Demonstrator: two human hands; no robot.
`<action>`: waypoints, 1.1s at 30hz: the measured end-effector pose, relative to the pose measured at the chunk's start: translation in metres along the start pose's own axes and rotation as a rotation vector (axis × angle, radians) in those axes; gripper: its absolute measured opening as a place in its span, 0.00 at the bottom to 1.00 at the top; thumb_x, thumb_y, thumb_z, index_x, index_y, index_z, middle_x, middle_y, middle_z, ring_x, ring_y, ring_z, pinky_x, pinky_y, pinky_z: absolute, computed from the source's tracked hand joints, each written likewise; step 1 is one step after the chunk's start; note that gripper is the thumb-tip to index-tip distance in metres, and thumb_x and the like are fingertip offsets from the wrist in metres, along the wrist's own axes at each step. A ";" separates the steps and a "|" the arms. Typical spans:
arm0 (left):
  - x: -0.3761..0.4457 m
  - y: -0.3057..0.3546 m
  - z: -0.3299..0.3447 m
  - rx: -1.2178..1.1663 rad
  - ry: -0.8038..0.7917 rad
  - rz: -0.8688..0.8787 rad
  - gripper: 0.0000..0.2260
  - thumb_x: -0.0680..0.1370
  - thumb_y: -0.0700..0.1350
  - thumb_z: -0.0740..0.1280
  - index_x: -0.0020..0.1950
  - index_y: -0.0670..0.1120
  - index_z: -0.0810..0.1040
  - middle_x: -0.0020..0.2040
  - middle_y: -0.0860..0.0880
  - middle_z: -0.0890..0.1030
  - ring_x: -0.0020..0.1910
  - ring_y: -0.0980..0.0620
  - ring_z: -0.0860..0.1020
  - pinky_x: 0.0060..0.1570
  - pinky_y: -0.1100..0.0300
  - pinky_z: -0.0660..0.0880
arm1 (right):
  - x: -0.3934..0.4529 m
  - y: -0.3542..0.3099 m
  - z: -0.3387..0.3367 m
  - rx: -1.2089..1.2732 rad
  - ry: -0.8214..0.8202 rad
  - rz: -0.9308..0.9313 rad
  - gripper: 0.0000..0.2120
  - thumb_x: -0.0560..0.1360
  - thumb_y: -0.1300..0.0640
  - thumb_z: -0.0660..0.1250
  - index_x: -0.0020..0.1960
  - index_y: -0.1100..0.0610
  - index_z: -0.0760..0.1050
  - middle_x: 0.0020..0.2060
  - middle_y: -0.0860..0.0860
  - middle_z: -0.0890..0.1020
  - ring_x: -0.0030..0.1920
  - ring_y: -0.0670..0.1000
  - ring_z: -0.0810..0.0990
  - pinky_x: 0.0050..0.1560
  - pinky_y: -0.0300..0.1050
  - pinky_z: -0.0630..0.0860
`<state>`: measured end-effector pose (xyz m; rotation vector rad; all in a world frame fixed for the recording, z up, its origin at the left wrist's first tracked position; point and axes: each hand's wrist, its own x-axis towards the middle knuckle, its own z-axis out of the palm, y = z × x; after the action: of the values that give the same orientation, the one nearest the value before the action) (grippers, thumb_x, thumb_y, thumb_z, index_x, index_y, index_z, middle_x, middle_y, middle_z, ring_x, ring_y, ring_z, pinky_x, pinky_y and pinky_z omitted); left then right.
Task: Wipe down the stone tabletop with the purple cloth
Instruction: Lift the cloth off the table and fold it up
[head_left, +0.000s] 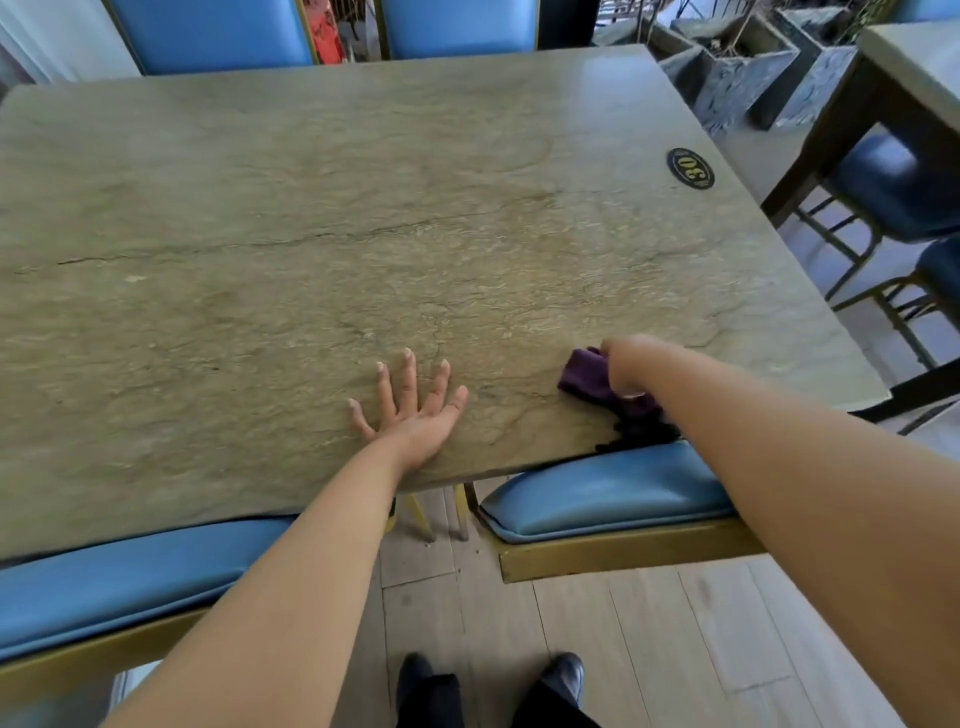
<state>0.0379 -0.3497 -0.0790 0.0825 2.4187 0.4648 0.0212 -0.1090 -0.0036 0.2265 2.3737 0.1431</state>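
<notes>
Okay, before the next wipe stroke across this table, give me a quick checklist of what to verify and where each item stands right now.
1. Purple cloth in the right hand: ok, the fingers are curled on it.
2. Cloth on the stone tabletop: ok, it lies near the near right corner, with part hanging over the near edge.
3. Left hand out of the stroke path: not ok if wiping leftward, since it rests flat with fingers spread, just left of the cloth.
4. Loose things in the way: ok, only the number plaque shows near the far right edge.
5. Cloth damp or clean enough: cannot tell.
</notes>
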 end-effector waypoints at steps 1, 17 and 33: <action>0.000 -0.001 -0.001 -0.019 -0.009 0.004 0.27 0.74 0.71 0.35 0.72 0.70 0.35 0.72 0.59 0.23 0.70 0.49 0.22 0.65 0.35 0.25 | -0.002 -0.001 -0.001 -0.016 -0.028 0.036 0.29 0.75 0.63 0.65 0.74 0.59 0.60 0.66 0.59 0.71 0.63 0.60 0.73 0.53 0.48 0.73; 0.026 -0.036 -0.060 -0.310 -0.238 0.085 0.33 0.77 0.68 0.39 0.79 0.56 0.49 0.79 0.51 0.40 0.78 0.49 0.40 0.74 0.39 0.37 | -0.039 -0.181 0.028 0.140 -0.016 -0.028 0.30 0.77 0.58 0.64 0.75 0.55 0.55 0.69 0.60 0.65 0.66 0.61 0.68 0.61 0.54 0.70; 0.015 -0.042 -0.081 -0.536 -0.279 0.083 0.32 0.79 0.67 0.48 0.78 0.51 0.58 0.79 0.50 0.53 0.78 0.47 0.52 0.74 0.48 0.48 | -0.117 -0.164 0.035 0.836 -0.077 -0.111 0.19 0.75 0.67 0.63 0.64 0.56 0.74 0.58 0.57 0.79 0.56 0.57 0.77 0.58 0.51 0.76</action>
<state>-0.0216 -0.4115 -0.0449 0.0120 1.9554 1.0492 0.1094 -0.2923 0.0217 0.4740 2.2313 -0.9054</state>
